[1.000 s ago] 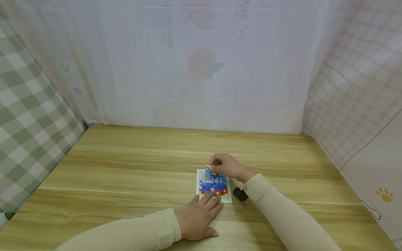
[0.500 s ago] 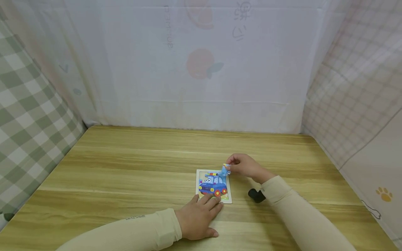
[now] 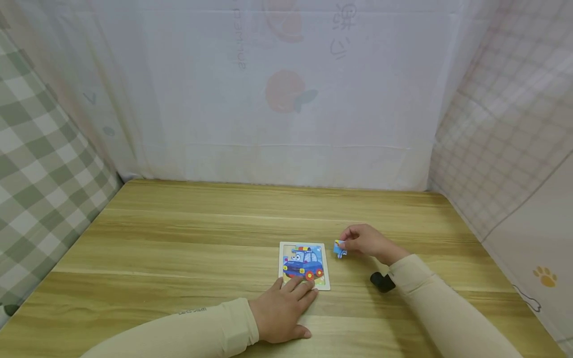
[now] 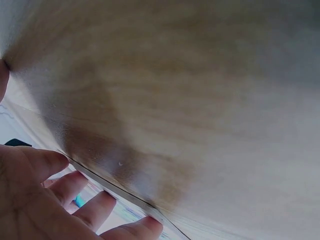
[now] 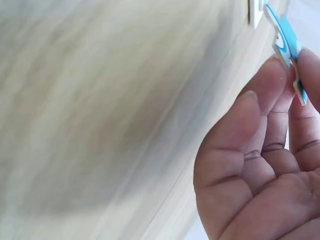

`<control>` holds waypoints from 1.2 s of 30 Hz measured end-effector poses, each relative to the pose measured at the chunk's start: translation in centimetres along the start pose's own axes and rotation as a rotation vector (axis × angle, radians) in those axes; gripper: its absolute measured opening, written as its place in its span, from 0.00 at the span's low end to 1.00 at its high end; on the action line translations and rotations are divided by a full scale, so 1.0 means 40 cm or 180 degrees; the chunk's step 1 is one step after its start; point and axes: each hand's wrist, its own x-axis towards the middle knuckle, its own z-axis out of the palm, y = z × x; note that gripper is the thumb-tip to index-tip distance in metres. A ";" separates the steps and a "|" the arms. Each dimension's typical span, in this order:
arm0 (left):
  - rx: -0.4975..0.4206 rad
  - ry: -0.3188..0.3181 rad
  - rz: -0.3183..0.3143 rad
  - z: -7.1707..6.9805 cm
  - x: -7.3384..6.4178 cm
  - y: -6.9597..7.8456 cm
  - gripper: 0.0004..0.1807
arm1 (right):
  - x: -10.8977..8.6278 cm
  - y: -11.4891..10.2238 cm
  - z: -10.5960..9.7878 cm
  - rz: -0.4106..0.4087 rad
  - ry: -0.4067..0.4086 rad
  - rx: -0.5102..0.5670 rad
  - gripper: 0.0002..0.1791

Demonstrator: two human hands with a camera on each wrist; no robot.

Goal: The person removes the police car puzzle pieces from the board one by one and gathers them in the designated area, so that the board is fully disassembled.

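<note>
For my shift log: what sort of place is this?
Probably a curtained tabletop workspace: a yellow-brown wood-grain table, a pale fruit-printed hanging cloth behind it, and green-and-white checked fabric at its left.

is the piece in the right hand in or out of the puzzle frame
Out: the right hand pinches the puzzle piece beside the puzzle frame, with tabletop visible between them.

Curtained-off workspace; printed sheets (image 3: 201, 99) edge wooden table (image 3: 179, 231)
</note>
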 end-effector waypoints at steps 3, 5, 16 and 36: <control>0.0004 0.0000 -0.0009 -0.001 0.000 0.000 0.40 | -0.004 0.010 -0.007 0.0033 -0.0059 0.0013 0.08; 0.0007 0.0005 -0.0017 -0.002 0.001 0.000 0.40 | -0.008 0.015 -0.009 0.0049 -0.0099 0.0013 0.08; -0.0009 0.0018 0.0001 0.002 0.004 -0.001 0.40 | -0.022 0.023 -0.009 0.0195 -0.0095 -0.0106 0.08; 0.0041 0.0037 0.0011 0.000 -0.002 0.001 0.40 | -0.027 0.023 0.006 -0.0014 0.0177 -0.0626 0.04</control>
